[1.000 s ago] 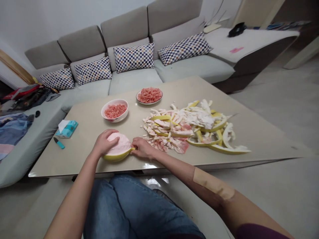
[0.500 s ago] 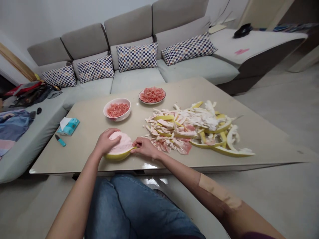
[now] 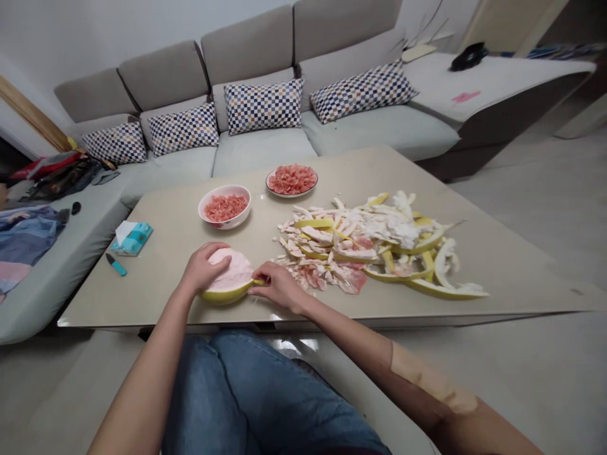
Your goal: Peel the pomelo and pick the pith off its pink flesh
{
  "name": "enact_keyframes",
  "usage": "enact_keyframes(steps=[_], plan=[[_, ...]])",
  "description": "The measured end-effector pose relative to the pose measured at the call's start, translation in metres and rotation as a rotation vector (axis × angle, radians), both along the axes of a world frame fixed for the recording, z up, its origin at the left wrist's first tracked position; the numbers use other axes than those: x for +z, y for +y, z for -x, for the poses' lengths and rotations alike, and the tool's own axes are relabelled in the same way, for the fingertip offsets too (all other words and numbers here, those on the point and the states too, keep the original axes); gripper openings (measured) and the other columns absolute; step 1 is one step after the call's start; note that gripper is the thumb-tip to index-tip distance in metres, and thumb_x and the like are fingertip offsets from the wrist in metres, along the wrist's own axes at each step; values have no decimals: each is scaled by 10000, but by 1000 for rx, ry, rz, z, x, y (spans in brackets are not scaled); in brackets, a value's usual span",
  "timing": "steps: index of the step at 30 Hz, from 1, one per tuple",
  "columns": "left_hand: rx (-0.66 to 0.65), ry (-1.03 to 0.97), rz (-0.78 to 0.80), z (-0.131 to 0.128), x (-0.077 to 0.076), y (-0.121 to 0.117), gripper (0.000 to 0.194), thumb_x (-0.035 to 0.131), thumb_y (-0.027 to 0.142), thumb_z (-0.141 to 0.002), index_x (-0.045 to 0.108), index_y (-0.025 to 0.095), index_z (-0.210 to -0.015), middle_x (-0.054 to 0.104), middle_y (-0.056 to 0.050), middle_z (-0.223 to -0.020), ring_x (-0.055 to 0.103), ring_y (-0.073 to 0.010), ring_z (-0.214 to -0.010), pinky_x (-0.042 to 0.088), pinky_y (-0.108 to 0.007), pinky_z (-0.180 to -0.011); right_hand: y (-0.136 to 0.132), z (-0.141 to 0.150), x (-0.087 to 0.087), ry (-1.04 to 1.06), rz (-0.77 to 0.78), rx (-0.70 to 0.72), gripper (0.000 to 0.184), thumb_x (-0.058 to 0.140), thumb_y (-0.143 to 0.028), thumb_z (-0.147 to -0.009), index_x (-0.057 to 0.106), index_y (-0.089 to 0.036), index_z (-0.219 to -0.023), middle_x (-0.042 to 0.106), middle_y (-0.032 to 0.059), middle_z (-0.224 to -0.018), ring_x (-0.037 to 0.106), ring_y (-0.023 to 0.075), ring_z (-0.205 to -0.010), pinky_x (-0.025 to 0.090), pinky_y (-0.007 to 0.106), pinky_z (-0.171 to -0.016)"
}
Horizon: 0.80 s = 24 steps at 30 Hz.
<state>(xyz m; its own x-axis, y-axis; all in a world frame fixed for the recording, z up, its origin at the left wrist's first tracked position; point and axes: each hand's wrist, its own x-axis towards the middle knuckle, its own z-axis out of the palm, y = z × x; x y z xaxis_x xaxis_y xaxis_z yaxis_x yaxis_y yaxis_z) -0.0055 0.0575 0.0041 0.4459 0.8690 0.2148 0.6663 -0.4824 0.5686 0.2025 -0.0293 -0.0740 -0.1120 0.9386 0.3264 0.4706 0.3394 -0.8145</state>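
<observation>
A partly peeled pomelo, pale pink pith on top and yellow-green rind below, rests near the table's front edge. My left hand is wrapped over its left side, thumb lying across the pith. At the pomelo's right side, my right hand pinches the end of a strip of yellow rind that still joins the fruit. To the right of that hand lies a heap of pomelo peel, with white pith, yellow rind strips and pinkish membranes.
Behind the hands stand a white bowl and a dark-rimmed plate, both holding pink pomelo flesh. A tissue pack and a small teal-handled knife lie on the table's left. A grey sofa runs behind the table.
My right hand has shifted very slightly right while pinching the rind strip. My left hand keeps its hold on the pomelo. The whole view has moved a little.
</observation>
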Motion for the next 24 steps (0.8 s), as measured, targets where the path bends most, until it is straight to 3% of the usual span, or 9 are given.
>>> enact_keyframes(steps=[6,9,12,15,21,24], plan=[[21,-10,4,-1,0,-1,355,589,412,-779,684,201,-1048,696,-61,-1107,640,-233,-1037,479,-366,-976,-7,15,-4,229,149,-145,275,842,-328,-671,715,-162,-849,658,15,-769,549,135,-672,427,241,-623],[16,-14,-4,-2,0,-1,342,587,408,-778,688,207,-1037,700,-56,-1098,641,-233,-1032,484,-364,-966,-6,23,1,283,200,-127,185,815,-279,-689,702,-166,-781,628,-13,-691,516,126,-623,397,232,-584],[3,-24,-2,-2,0,-1,336,582,406,-780,689,207,-1029,702,-56,-1095,639,-230,-1036,482,-361,-971,-8,27,8,217,140,-86,83,764,-201,-741,685,-178,-732,612,-20,-684,516,121,-628,397,234,-609],[7,-45,9,0,0,-1,346,583,411,-780,688,203,-1035,700,-60,-1099,638,-228,-1037,479,-362,-977,-9,23,8,96,5,-103,92,779,-192,-750,687,-190,-745,628,-4,-727,555,140,-707,426,256,-688],[40,-78,37,6,0,0,382,581,437,-776,682,185,-1045,697,-68,-1108,639,-231,-1037,476,-360,-981,-4,6,-6,-16,-168,-96,317,877,-268,-655,746,-215,-939,673,58,-926,605,201,-882,462,331,-808],[57,-94,43,6,0,-1,382,580,435,-776,680,178,-1041,699,-68,-1095,640,-231,-1027,478,-358,-970,0,9,-10,-7,-180,-114,335,891,-296,-631,742,-216,-920,682,60,-930,607,210,-888,461,342,-811]])
